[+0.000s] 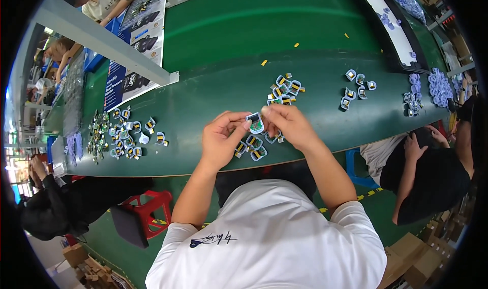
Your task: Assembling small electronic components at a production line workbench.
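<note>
Both your forearms come up from the lower edge and bend inward, so your hands meet over the near edge of the green table. Your left hand is curled, thumb and forefinger pinched on the left side of a small pale-blue part with a dark insert — the other fingers fold loosely beneath. Your right hand faces it, wrist turned inward, fingertips closed on the right and top edge of that same part. The part sits between the two hands, lifted just above the table surface, roughly at the middle of the view.

Directly under your hands lie a few similar parts with yellow-and-black inserts, close to the table's near edge. Just beyond your fingers is a small heap of the same parts, and further right a looser cluster. To your left, well apart from your hands, another spread of parts lies in front of a seated person in dark clothing. On your right, another person's hand rests on their own lap — it is not yours.
</note>
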`<action>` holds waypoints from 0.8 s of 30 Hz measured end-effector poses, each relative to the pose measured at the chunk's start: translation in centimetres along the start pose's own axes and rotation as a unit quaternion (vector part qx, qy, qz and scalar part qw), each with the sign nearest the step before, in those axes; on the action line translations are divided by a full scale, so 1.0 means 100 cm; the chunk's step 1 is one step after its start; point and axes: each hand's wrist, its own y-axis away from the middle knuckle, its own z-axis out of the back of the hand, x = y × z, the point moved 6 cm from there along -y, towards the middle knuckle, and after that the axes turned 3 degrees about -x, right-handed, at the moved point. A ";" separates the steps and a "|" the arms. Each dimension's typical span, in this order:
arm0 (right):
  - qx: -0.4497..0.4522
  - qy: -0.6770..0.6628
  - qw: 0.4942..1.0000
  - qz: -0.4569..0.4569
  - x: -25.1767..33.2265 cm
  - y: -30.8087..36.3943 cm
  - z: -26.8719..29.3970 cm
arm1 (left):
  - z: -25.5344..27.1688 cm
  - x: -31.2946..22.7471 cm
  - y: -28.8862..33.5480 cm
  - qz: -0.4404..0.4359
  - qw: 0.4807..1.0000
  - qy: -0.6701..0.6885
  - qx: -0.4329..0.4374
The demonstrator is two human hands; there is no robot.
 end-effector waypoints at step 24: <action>-0.101 0.220 0.924 0.297 0.038 0.034 -0.011 | -0.005 0.013 -0.004 0.113 0.993 -0.026 0.028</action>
